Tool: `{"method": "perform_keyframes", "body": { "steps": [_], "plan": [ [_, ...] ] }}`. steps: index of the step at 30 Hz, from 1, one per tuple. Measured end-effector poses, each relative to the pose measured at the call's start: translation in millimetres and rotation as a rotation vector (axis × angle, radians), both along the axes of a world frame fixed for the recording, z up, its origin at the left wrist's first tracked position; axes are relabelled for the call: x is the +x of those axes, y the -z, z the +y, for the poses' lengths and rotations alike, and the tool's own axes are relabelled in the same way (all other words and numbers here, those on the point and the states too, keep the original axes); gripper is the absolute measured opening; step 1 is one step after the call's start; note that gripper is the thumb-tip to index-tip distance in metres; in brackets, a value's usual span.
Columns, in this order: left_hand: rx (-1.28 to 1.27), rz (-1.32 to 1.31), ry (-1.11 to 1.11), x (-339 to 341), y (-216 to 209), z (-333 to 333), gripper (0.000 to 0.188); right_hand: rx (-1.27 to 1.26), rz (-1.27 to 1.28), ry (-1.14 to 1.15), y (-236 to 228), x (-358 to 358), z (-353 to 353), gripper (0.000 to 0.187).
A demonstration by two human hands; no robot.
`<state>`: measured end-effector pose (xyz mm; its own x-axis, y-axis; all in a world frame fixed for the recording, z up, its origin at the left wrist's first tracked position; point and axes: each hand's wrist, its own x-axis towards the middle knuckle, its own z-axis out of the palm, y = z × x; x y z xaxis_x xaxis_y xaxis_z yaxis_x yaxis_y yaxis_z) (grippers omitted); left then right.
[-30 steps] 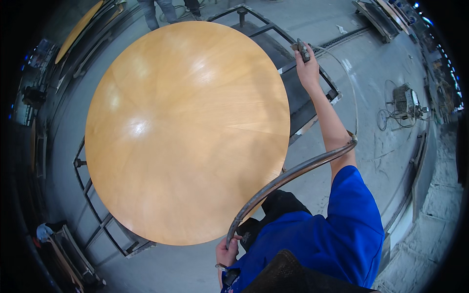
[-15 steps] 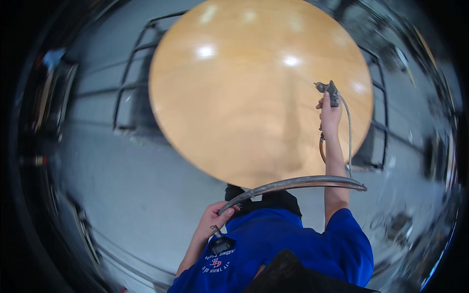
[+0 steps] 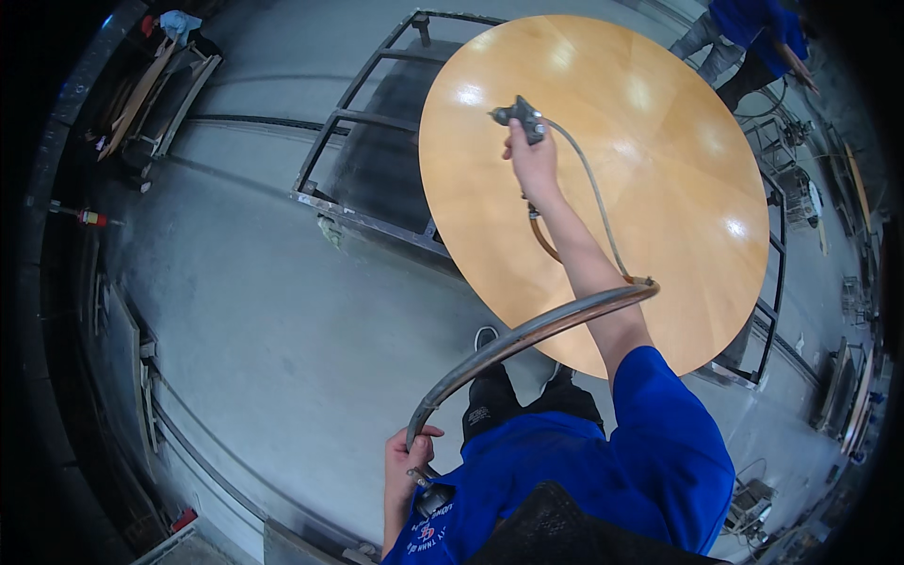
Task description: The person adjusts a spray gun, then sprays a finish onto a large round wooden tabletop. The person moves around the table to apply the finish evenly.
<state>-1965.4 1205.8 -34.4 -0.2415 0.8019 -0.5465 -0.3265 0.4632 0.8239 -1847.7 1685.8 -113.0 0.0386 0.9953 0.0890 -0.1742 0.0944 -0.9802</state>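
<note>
My right hand (image 3: 534, 158) is wrapped round the handle of a dark metal spray gun (image 3: 522, 120), held above a large round wooden tabletop (image 3: 603, 207) with a glossy surface. The gun's nozzle faces left. A thin grey hose and a brown hose run from the gun back past my right forearm. Low on the left, my left hand (image 3: 411, 458) closes round the thick bundled hose (image 3: 527, 331), which arcs across in front of me toward my right arm. A dark cup-like fitting (image 3: 434, 499) hangs beside that hand, against my blue shirt.
A black metal frame (image 3: 341, 115) lies under and beyond the tabletop. Another person (image 3: 753, 38) in blue stands at the far right. Racks with boards (image 3: 160, 94) stand at the far left, and metal equipment (image 3: 800, 196) is at the right.
My right hand and the spray gun have moved left and farther away over the tabletop. My view has turned, shifting the tabletop rightward; another person now shows at the far right.
</note>
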Motion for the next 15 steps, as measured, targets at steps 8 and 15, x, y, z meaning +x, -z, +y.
{"method": "perform_keyframes", "body": {
  "steps": [8, 15],
  "plan": [
    [0.019, -0.022, 0.000, 5, 7, 3, 0.057, -0.038, -0.116, -0.103, -8, -7, -10, 0.035],
    [0.041, 0.000, 0.285, 52, 19, 30, 0.060, -0.070, -0.290, 0.206, 5, 195, -61, 0.050]
  ]
}}
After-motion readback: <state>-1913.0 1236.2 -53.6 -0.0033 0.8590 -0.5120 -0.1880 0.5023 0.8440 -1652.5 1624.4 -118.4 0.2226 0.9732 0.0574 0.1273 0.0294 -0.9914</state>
